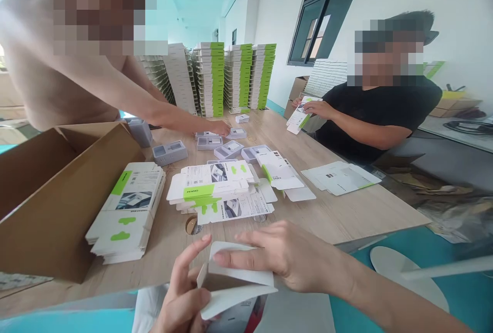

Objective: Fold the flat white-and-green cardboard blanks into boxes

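Low at the table's near edge, my two hands are on a white folding carton [241,297] whose end stands open with its flaps spread. My left hand [185,289] grips the carton's left side, thumb at the front flap and index finger raised behind. From the right, my right hand [283,258] holds the back flap, with fingers laid along it. Part of a printed face in grey and red shows below. The carton's lower part is cut off by the frame. Just beyond lies a pile of flat white-and-green cartons [221,189].
A brown cardboard box [77,189] stands left, beside a stack of flat cartons [133,210]. Grey trays [210,142] lie mid-table, where a person's hand [219,128] reaches. Another person at right holds a carton [302,115]. Tall carton stacks [239,79] rise behind.
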Demonstrator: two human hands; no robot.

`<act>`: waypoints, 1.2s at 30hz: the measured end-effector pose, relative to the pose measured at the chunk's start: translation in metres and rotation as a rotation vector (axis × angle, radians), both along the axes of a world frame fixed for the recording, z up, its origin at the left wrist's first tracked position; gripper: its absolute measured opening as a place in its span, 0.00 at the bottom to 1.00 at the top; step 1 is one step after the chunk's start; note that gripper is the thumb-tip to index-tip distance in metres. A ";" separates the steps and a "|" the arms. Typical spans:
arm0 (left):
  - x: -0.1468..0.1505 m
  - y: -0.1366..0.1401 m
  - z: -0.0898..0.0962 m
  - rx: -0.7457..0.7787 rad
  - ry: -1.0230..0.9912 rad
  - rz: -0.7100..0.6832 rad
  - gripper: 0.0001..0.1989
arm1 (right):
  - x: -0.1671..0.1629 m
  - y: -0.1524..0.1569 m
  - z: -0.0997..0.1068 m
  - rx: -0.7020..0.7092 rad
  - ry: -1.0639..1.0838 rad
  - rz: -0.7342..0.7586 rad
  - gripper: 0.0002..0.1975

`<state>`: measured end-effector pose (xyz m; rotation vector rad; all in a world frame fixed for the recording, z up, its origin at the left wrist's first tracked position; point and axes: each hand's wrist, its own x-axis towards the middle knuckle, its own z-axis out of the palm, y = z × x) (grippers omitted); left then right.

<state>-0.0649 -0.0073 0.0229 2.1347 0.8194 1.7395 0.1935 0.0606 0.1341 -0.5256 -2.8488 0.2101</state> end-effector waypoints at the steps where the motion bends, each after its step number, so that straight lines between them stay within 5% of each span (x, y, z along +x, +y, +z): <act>1: -0.001 0.001 0.001 0.020 0.024 -0.003 0.04 | -0.001 -0.001 0.000 0.123 -0.053 -0.019 0.36; 3: -0.003 0.002 0.004 0.054 0.059 -0.030 0.03 | -0.003 -0.003 0.002 0.277 -0.138 -0.045 0.39; 5: -0.004 0.004 0.007 0.053 0.069 -0.069 0.05 | -0.003 -0.005 0.009 0.242 -0.204 -0.046 0.41; 7: -0.004 0.004 0.009 0.039 0.069 -0.136 0.08 | 0.000 -0.005 0.021 -0.014 -0.243 -0.007 0.43; 11: 0.000 0.002 0.009 0.044 0.076 -0.220 0.10 | 0.011 0.006 0.044 -0.809 -0.237 0.100 0.43; 14: 0.000 -0.002 0.004 0.081 0.089 -0.173 0.09 | 0.013 0.013 0.044 -1.136 -0.096 0.028 0.29; 16: -0.004 -0.004 0.001 0.094 0.098 -0.137 0.10 | 0.008 0.012 0.039 -1.271 0.024 -0.108 0.30; 18: -0.008 -0.005 -0.001 0.097 0.117 -0.109 0.11 | -0.001 0.006 0.037 -1.258 0.002 -0.205 0.37; 22: -0.010 -0.006 -0.002 0.080 0.207 -0.090 0.15 | -0.015 -0.009 0.043 -0.729 -0.213 -0.222 0.23; 25: -0.005 -0.007 -0.008 0.040 0.168 -0.060 0.21 | -0.016 -0.017 0.046 -0.501 -0.221 -0.223 0.17; 29: 0.003 -0.010 -0.017 -0.038 0.029 0.021 0.28 | -0.012 -0.018 0.044 -0.470 -0.116 -0.199 0.11; 33: 0.022 -0.017 -0.018 -0.040 0.048 0.058 0.20 | -0.009 -0.013 0.042 -0.564 -0.067 -0.172 0.14; 36: 0.046 -0.030 -0.014 -0.276 -0.100 0.163 0.14 | -0.010 -0.008 0.037 -0.630 -0.066 -0.104 0.18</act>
